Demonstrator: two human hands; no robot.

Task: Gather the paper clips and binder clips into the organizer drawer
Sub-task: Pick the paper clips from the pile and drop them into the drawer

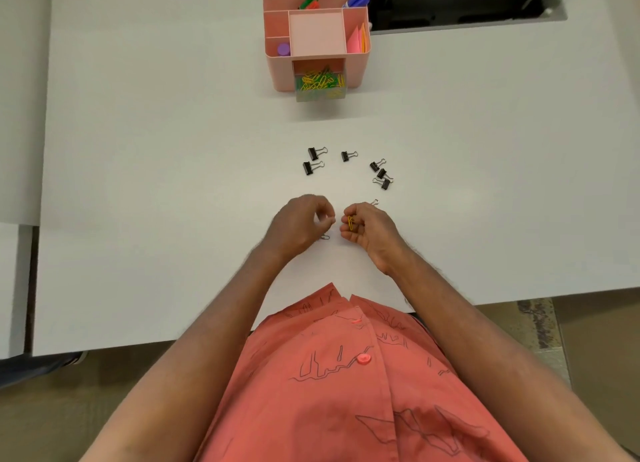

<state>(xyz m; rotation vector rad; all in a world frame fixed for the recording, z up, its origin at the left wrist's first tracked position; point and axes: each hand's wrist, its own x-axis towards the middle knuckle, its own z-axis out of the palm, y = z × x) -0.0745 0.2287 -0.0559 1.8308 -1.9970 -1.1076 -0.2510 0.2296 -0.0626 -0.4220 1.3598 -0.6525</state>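
Yellow paper clips [351, 222] are held in the curled right hand [369, 231]; the left hand [298, 226] is pinched shut. Black binder clips [346, 167] are scattered between the hands and the open drawer [320, 86].

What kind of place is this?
Probably an office desk: a white desk with a cable slot, a pink desk organizer holding pens and sticky notes, and black binder clips.

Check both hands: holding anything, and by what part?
Right hand pinches yellow paper clips between its fingertips; exact part unclear. Left hand is curled; cannot tell whether it holds anything.
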